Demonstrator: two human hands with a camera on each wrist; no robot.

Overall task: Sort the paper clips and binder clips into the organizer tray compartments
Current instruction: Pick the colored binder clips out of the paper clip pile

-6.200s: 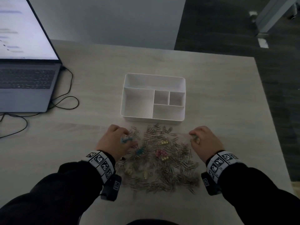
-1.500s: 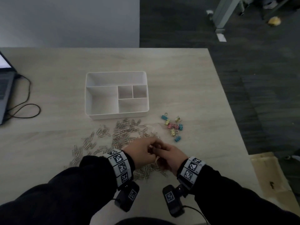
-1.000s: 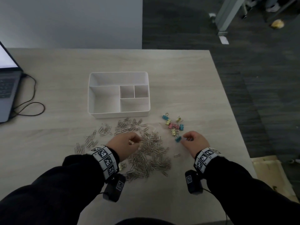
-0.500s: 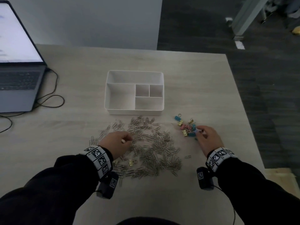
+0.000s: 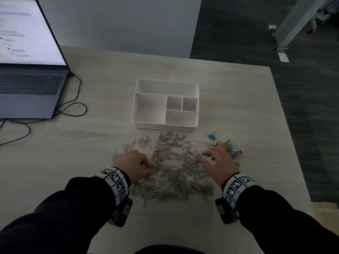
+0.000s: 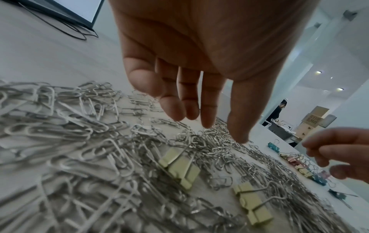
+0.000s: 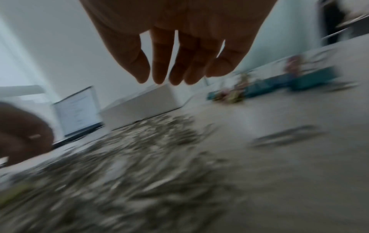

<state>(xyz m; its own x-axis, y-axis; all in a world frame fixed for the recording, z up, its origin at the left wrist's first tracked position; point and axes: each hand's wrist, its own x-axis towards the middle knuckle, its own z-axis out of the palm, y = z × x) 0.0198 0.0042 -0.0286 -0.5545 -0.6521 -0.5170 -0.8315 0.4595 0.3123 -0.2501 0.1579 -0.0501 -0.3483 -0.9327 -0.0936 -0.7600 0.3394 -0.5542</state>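
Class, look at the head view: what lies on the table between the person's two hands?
The spread of silver paper clips lies between the left hand and right hand, shown in the head view.

Premises are presenting as an office. A pale wood-grain worktop (image 5: 229, 99) is carrying an open laptop (image 5: 27, 66) with its screen glowing and a dark cable (image 5: 73, 107) trailing beside it. Dark carpet flooring (image 5: 302, 107) is surrounding the worktop. Stacked cardboard boxes (image 6: 313, 123) and recessed ceiling lights (image 6: 319, 72) are showing beyond.
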